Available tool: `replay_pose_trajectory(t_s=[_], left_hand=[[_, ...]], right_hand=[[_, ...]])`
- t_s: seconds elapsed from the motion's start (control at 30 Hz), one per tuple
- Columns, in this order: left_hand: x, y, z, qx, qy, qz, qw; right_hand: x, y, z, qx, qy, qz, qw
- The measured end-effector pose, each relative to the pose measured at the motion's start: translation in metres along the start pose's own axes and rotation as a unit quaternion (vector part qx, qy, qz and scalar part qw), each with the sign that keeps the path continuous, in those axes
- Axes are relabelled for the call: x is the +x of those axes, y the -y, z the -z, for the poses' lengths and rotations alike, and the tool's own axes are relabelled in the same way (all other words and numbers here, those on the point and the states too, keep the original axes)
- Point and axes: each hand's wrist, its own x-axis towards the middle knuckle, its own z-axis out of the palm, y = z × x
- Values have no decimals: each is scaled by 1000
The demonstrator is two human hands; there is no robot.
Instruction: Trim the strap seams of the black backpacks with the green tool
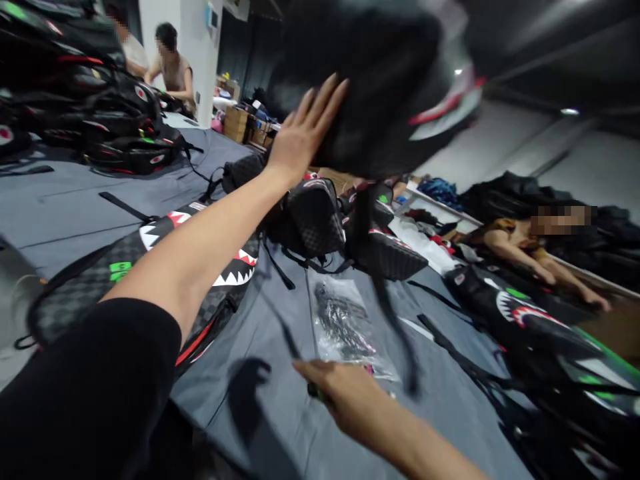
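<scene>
My left hand (303, 133) is stretched out with its fingers extended flat against the side of a black backpack (385, 87). The backpack is off the table, tilted and blurred, with a red and white print on its right side and a strap dangling below. Lower down, my right hand (350, 397) is closed over the table around a small dark and green item, mostly hidden by the fingers. Beyond it lies a clear plastic bag (345, 320) with dark contents. Under my left forearm rests a checkered backpack (215, 303) with a shark-mouth print.
Several black backpacks (315, 217) stand mid-table, and others (135, 147) are piled at the left. More shark-print bags (530, 313) lie at the right, near a person (515, 247) there. Another person (175, 73) works at the back left. Cardboard boxes (235, 123) stand behind the grey table (210, 143).
</scene>
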Motion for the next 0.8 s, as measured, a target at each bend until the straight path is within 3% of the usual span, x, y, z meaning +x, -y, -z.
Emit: replay_pose_trajectory(t_s=[0.03, 0.1, 0.13, 0.2, 0.27, 0.33, 0.47, 0.53, 0.67, 0.8], left_hand=[[-11, 7, -27, -6, 39, 22, 999], [-39, 22, -69, -31, 139, 39, 989], [-54, 29, -81, -41, 187, 45, 981], [-84, 42, -87, -47, 269, 59, 960], [-110, 53, -72, -37, 323, 67, 943], [-136, 60, -47, -15, 352, 68, 933], [-201, 63, 5, 49, 396, 61, 915], [-241, 59, 29, 84, 416, 61, 903], [-315, 33, 69, 78, 504, 56, 858], [-352, 1, 80, 159, 484, 71, 857]], right_hand=[[-5, -9, -19, 16, 43, -8, 999], [-16, -39, -49, 35, 37, -115, 992], [-20, -59, -58, 35, 12, -186, 982], [-22, -97, -66, 23, -66, -296, 952], [-10, -124, -67, 4, -138, -333, 933], [13, -130, -69, -5, -191, -314, 930], [64, -107, -95, 39, -238, -271, 932], [74, -101, -118, 88, -249, -285, 921], [54, -129, -173, 174, -265, -360, 878], [-3, -182, -218, 207, -265, -422, 842]])
